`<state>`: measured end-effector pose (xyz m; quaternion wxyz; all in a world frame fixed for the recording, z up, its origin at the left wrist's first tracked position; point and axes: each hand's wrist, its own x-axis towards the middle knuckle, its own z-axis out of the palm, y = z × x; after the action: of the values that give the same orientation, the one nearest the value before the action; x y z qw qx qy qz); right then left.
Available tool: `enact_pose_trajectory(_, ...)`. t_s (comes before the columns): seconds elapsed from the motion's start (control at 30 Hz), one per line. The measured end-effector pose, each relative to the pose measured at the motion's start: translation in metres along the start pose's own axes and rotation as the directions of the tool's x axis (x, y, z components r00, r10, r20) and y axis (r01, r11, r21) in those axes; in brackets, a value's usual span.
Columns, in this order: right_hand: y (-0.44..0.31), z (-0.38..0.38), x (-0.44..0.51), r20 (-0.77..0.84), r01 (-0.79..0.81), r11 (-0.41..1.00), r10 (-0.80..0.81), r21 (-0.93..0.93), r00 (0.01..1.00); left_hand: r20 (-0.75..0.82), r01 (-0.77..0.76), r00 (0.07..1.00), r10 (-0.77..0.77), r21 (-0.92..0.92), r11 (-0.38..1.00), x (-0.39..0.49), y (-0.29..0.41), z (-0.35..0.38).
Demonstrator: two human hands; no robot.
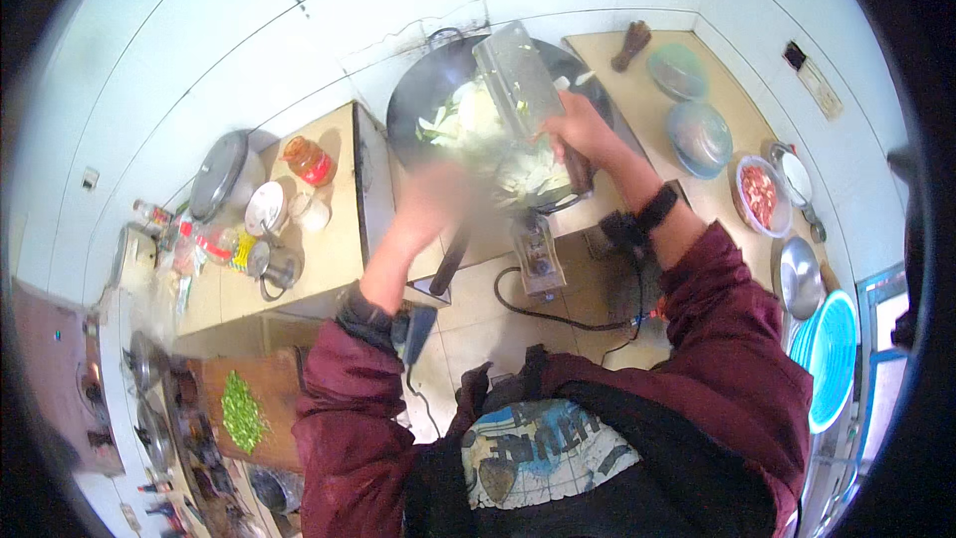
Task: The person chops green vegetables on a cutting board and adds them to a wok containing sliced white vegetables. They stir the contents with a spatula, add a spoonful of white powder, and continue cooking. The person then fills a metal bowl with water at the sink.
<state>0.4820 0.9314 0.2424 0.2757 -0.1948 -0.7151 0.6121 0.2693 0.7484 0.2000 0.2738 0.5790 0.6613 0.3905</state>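
My right hand (586, 127) grips the dark handle of a cleaver (515, 75), its broad blade tilted over a large black wok (411, 101). Small bits of vegetable cling to the blade. Pale sliced vegetables (467, 116), probably cabbage, lie heaped in the wok, and a haze hangs over them. My left hand (429, 198) is over the wok's near left side; its fingers are too blurred to show whether they hold anything. Just below it a dark utensil handle (450, 261) sticks out past the rim.
Left counter: a red-labelled jar (310, 161), a white bowl (266, 207), a metal cup (275, 267), a lidded pot (224, 175). Right counter: covered bowls (699, 138), a tub of cut meat (758, 194), a metal bowl (799, 278). Chopped greens (243, 411) lie on a wooden board (280, 381) at lower left.
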Motion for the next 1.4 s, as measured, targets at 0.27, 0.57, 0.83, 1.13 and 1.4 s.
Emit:
enact_pose_trajectory(0.27,-0.002,0.188,-0.044,0.099,0.109,0.991,-0.117,0.076,0.988,-0.228,0.060,0.935,-0.272,-0.655,0.753,-0.117,0.030,0.046)
enact_pose_trajectory(0.57,-0.009,0.182,-0.090,0.323,-0.130,0.991,0.114,0.027,0.939,-0.817,0.416,0.110,-0.566,-0.480,0.773,-0.414,-0.197,-0.056)
enact_pose_trajectory(0.83,0.111,0.106,-0.196,0.227,-0.722,0.498,0.866,-0.481,0.446,-0.566,0.369,0.280,-0.776,-0.682,0.631,-0.566,-0.334,-0.087)
enact_pose_trajectory(1.13,0.168,0.064,-0.377,0.222,-0.934,0.219,0.962,-0.282,0.159,-0.574,0.610,0.568,-0.590,-0.188,0.770,-0.389,-0.272,-0.089)
enact_pose_trajectory(1.4,0.176,-0.002,-0.362,0.490,-0.632,0.556,0.818,-0.539,0.302,0.486,0.489,0.850,-0.201,-0.871,-0.041,-0.094,-0.050,0.050)
